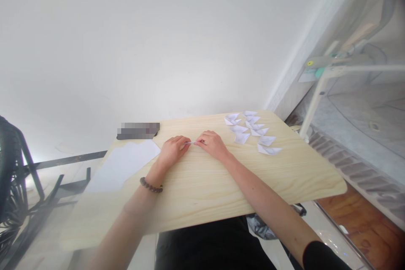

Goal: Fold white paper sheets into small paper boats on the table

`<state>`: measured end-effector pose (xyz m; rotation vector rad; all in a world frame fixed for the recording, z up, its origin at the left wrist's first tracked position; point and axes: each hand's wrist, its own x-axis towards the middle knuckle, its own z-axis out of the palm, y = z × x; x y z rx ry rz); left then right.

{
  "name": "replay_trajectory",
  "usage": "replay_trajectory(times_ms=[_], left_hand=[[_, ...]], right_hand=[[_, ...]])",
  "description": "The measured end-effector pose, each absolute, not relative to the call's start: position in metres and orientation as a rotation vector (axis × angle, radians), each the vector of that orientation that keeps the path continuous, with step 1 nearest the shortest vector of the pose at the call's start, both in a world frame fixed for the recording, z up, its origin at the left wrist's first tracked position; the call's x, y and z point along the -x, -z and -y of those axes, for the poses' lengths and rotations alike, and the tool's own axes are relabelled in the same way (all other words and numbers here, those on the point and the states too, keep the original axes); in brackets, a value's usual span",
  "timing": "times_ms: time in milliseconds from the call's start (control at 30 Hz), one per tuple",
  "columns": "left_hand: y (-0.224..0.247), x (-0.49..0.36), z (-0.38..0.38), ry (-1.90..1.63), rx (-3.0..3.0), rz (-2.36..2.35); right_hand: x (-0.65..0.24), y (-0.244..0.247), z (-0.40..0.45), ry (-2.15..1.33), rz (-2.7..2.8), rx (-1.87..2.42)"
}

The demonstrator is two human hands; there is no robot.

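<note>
Black R sleeve (319, 256) nearest cam; L hand (172, 151) & R hand (213, 145) pinch white paper (193, 142), seen edge-on, btwn fingertips over mid table (196, 185); uneven pull might tear it or skew any crease.

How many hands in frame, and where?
2. Left hand, bead bracelet on its wrist, pinches one end of a small white paper piece; right hand, left of the paper boats, pinches the other. Both hands show; no others visible.
</note>
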<state>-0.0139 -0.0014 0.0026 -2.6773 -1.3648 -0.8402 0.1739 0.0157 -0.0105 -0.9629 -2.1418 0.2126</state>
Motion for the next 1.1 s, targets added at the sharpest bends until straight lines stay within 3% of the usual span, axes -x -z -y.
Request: replay_trajectory(times_ms=[1100], left_hand=[[0.007,0.019,-0.003,0.854,2.700,1.474]], right_hand=[[-0.172,0.003,-0.011,-0.185,2.239,0.880]])
